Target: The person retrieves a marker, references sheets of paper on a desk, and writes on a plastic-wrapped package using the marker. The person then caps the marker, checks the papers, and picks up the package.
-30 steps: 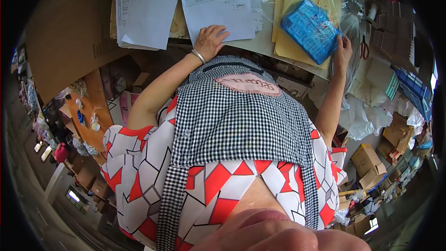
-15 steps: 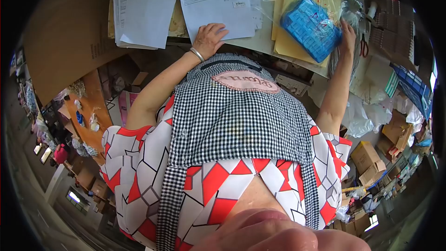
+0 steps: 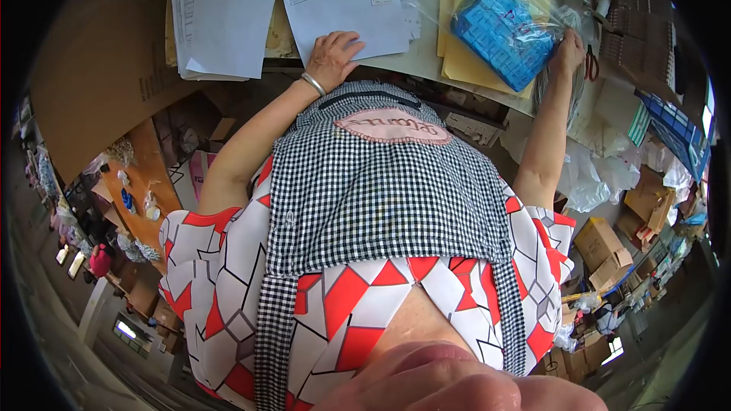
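Observation:
My left hand (image 3: 333, 59), a silver bangle at its wrist, lies on the lower edge of a printed paper form (image 3: 346, 4), its fingers loosely stretched. My right hand (image 3: 569, 53) is at the right end of a blue woven-patterned item (image 3: 502, 36) in clear plastic. Its fingers are closed beside a bundle of thin grey strands (image 3: 562, 95). Whether they pinch the plastic or a strand is hidden. The blue item rests on yellow padded envelopes (image 3: 476, 72).
A stack of white papers (image 3: 228, 15) lies left of the form on the table (image 3: 426, 61). Red-handled scissors (image 3: 592, 65) and brown spiral-bound stacks (image 3: 636, 34) sit to the right. A large cardboard sheet (image 3: 99, 61) stands at the left. Boxes (image 3: 601, 247) and plastic bags (image 3: 590, 179) lie behind.
The view has shifted slightly. My right hand has moved a little away from the blue item, its fingers now drawn together. My left hand stays on the form.

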Demonstrator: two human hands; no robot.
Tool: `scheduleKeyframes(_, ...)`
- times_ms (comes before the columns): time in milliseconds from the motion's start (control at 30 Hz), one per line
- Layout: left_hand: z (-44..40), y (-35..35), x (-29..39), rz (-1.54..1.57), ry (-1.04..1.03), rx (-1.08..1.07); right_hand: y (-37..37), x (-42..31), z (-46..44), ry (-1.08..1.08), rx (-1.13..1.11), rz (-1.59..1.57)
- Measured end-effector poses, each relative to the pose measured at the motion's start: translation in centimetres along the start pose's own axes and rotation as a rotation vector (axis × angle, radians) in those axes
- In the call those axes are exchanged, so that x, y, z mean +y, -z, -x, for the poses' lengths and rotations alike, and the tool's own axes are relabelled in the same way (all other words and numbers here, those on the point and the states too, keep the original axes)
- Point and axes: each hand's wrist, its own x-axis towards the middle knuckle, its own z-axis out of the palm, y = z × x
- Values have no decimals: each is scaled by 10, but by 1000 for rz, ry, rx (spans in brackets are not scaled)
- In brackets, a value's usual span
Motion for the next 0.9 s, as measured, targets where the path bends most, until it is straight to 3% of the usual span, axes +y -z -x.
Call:
scheduleKeyframes(67, -1, -1, 0, 5, -5, 2, -8, -9, 12, 60, 80, 93)
scheduleKeyframes(167, -2, -1, 0, 0, -1, 6, -12, -8, 16, 143, 75, -74)
scheduleKeyframes(533, -4, 0, 1, 14, -11, 26, -18, -7, 23, 292, 212, 153)
scheduleKeyframes(767, -1, 3, -2, 16, -21, 23, -13, -6, 22, 233, 148, 103)
scheduleKeyframes(833, -1, 2, -5, 23, -20, 16, -14, -15, 27, 44, 34, -88)
scheduleKeyframes(900, -3, 3, -5, 31, -19, 10, -16, -29, 36, 62, 45, -65)
